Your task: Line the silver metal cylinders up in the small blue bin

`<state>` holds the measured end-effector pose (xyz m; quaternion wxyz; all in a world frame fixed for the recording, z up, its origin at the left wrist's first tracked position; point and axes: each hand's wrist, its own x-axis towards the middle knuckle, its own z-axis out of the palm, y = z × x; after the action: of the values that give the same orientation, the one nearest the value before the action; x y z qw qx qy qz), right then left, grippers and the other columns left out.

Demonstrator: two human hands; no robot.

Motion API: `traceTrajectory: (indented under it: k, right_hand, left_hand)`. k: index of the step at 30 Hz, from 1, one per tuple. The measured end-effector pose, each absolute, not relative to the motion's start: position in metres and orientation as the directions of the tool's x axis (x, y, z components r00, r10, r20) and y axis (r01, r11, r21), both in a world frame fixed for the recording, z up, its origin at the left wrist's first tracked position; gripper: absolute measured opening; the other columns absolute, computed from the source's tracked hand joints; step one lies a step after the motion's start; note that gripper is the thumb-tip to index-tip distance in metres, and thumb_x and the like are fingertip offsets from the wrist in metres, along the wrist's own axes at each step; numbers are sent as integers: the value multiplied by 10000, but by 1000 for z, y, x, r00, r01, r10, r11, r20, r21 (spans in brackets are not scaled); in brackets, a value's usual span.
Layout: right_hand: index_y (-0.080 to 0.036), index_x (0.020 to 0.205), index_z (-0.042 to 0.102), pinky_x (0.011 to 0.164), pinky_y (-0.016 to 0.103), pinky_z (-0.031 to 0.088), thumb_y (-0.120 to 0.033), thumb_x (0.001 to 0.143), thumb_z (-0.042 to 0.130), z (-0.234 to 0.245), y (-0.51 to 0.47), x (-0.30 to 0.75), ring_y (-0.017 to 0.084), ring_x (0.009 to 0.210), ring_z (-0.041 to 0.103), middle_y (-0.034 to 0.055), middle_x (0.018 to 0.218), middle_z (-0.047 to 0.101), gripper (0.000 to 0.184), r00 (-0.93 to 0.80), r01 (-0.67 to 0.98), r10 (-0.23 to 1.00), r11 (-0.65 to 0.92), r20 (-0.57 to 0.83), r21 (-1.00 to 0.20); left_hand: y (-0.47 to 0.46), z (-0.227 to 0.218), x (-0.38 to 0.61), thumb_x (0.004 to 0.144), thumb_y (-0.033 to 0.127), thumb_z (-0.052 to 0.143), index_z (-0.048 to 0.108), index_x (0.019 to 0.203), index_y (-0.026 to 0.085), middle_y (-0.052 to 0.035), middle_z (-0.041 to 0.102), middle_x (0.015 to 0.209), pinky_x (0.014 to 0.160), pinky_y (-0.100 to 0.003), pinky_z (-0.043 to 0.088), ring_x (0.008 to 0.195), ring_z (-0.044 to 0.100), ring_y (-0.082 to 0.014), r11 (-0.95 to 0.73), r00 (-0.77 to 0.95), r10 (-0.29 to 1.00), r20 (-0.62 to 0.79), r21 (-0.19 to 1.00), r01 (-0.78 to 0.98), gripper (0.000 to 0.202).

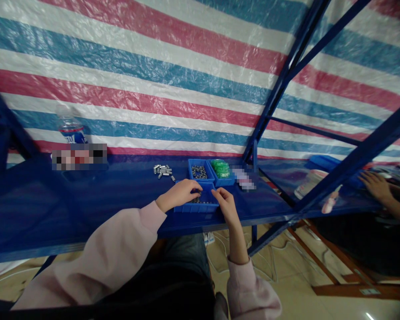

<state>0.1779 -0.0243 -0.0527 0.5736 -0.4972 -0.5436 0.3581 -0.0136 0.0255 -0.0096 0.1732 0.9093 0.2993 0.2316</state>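
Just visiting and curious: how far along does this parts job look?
Done, it seems: a small pile of metal pieces lies on the table. In hand: the left hand and right hand work at the near tray; what the fingers hold is too small to tell. Left: the far trays of dark parts and green parts look well stocked.

Blue trays (196,205) on a blue table (86,195); red-white-blue striped tarp (153,66) behind.

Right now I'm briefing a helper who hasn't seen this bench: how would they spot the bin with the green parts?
Find the blue workbench in front of the striped tarp. Three small blue bins cluster near its middle, where both hands reach. The green-parts bin is the back right one; its neighbours hold grey metal pieces.
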Motion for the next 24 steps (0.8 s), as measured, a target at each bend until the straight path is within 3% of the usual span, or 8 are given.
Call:
traceTrajectory:
  k: [5,11,24]
  right_hand:
    - [-199,573,379,506,239,216,-424,742,613,-55,-24,179,85,524,254,-62,551,277,365,143,119,952,254,270,-960]
    - [-199,571,368,512,243,216,-429,748,611,-56,-23,179,85,525,253,-63,553,276,379,143,127,951,259,276,-958]
    - [-201,571,378,510,244,219,-454,731,619,-56,-22,179,87,520,262,-65,546,285,384,151,115,953,246,262,-962]
  left_hand:
    - [25,-7,-15,803,279,605,668,1048,237,-15,688,1028,857,-239,435,945,627,-171,-777,766,581,276,468,421,256]
    - [25,-3,-14,786,254,611,704,922,301,55,707,950,773,-207,428,894,641,-152,-778,808,566,165,431,457,171]
    - [26,-5,-15,832,322,558,697,936,278,34,696,972,808,-216,424,916,625,-152,-789,828,532,178,461,407,179]
